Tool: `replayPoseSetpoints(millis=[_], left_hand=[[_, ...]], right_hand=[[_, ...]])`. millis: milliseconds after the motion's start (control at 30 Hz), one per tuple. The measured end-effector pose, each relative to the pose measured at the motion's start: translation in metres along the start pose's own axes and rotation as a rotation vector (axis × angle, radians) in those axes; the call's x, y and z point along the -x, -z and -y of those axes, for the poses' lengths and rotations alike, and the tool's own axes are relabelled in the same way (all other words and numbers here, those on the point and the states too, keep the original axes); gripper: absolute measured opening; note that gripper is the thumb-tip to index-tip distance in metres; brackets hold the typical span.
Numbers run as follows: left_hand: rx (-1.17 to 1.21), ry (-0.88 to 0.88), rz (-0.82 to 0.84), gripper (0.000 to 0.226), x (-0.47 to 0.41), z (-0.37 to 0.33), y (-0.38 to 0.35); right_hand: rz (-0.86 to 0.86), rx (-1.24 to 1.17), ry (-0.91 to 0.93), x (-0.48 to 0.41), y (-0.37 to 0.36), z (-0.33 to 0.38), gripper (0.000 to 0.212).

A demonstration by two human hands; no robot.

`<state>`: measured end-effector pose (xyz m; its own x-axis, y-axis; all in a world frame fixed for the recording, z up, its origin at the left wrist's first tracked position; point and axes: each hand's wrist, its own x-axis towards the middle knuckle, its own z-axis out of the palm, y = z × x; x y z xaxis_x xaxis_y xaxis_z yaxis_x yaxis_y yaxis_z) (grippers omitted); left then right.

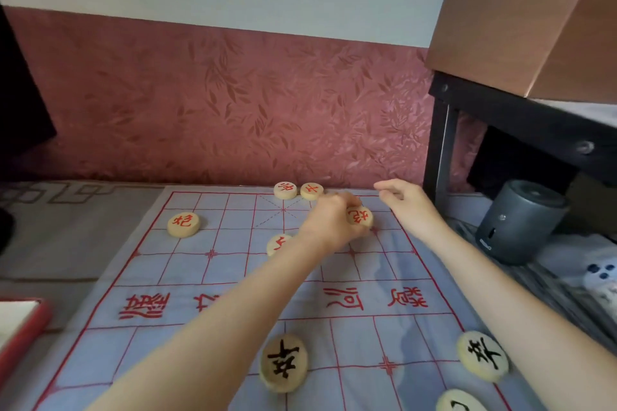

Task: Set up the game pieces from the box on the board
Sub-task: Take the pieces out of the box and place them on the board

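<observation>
Location: a room in a home. Indicators: pink leaf-patterned wall covering [233, 103] below a pale painted wall; cardboard boxes [534, 27] on a black shelf frame [440, 130]; a small grey cylindrical device [521, 220] beneath; a cloth game board [233, 277] spread on a patterned grey covering [66, 210].

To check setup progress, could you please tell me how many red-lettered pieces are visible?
5: a far-edge pair, a far-left piece, a centre piece half behind the left forearm, a held piece in the left hand. The hands may hide others.
</observation>
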<state>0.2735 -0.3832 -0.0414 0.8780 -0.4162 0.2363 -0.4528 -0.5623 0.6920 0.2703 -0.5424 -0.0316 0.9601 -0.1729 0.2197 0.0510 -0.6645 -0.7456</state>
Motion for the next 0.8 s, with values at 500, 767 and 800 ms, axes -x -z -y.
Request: replayPoseSetpoints(millis=[500,767,800], left_hand=[[-0.184,-0.005,0.026,0.061,-0.020,0.000,-0.040],[-0.066,0.047,-0.026,0.035,0.014,-0.003,0.003],[-0.083,0.060,0.001,0.032,0.023,-0.003,0.013]], right_hand=[[-0.001,0.047,0.042,0.033,0.023,-0.005,0.029],[0.086,0.040,0.056,0.053,0.014,0.019,0.030],[0.110,0.042,0.059,0.056,0.013,0.024,0.030]])
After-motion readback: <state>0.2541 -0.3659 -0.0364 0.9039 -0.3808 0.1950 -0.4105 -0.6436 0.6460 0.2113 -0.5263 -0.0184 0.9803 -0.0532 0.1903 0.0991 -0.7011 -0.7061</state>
